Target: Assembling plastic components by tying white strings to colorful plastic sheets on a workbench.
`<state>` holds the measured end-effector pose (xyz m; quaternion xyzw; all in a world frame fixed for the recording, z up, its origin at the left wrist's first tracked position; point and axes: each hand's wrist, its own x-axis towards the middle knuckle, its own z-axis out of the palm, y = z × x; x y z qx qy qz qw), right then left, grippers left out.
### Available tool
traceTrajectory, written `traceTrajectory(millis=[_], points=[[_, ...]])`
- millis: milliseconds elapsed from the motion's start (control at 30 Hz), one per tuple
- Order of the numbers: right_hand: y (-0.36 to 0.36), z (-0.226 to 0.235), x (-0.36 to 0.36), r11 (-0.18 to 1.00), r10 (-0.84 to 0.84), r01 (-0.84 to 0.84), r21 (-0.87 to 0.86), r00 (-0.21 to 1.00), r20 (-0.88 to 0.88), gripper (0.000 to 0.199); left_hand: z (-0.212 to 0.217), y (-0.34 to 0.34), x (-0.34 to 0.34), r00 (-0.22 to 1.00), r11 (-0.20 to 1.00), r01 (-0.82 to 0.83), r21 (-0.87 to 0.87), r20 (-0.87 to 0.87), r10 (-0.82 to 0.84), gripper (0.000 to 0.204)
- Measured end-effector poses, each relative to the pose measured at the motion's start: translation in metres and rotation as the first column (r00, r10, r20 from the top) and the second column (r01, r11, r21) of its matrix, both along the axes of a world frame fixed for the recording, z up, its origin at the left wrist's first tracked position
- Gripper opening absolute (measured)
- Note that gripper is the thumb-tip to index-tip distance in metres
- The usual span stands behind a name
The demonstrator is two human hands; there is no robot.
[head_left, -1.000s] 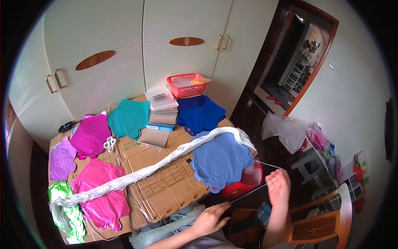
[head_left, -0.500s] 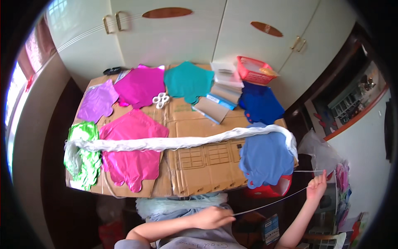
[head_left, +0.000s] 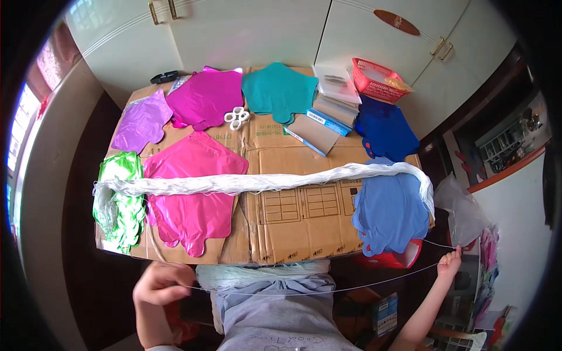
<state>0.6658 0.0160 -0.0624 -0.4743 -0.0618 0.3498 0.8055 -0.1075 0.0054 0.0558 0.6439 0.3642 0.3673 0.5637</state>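
A thin white string [head_left: 328, 292] runs across my lap, stretched between my two hands. My left hand [head_left: 164, 282], off the table's near left edge, pinches one part of it. Out to the right, past the table, my right hand [head_left: 449, 264] grips it too, and from there a strand leads back toward the table's right edge. A long bundle of white string [head_left: 293, 181] lies across the cardboard-covered table, over green foil pieces [head_left: 120, 228], a pink foil sheet [head_left: 199, 216] and blue sheets [head_left: 389, 216]. Another pale string bundle [head_left: 263, 274] rests on my lap.
Purple [head_left: 140, 123], magenta [head_left: 208, 99], teal [head_left: 280, 93] and dark blue sheets [head_left: 387, 131] line the far side. White-handled scissors [head_left: 237, 118], an opened blue-edged box [head_left: 316, 131] and a red basket [head_left: 379, 81] are there too. A red container [head_left: 404, 257] sits below the table's right edge.
My left hand has moved left from the middle of my lap, drawing out a longer length of string. My right hand stays out at the right, still gripping it. The view has shifted slightly.
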Motion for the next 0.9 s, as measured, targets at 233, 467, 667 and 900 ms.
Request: traceTrajectory(millis=[233,467,667,900], points=[[-0.011,-0.039,0.016,0.991,-0.040,0.049,-0.124,0.996,0.075,0.015,0.014,-0.004,-0.048,0.922,0.937,-0.326,0.125,0.259,0.286,0.023],[-0.002,0.049,-0.142,0.569,0.820,0.545,-0.615,-0.435,0.373,0.016,0.034,0.015,0.020,0.955,0.949,0.186,0.257,-0.273,-0.113,0.004],[0.026,0.118,-0.375,0.298,0.453,-0.826,-0.479,-0.319,0.832,0.059,0.028,0.029,0.093,0.960,0.901,0.198,0.387,-0.261,-0.098,0.009],[0.029,0.062,-0.462,-0.429,0.818,-0.891,-0.147,-0.452,0.356,0.037,0.002,0.011,0.082,0.991,0.971,0.128,0.200,-0.005,-0.130,0.008]])
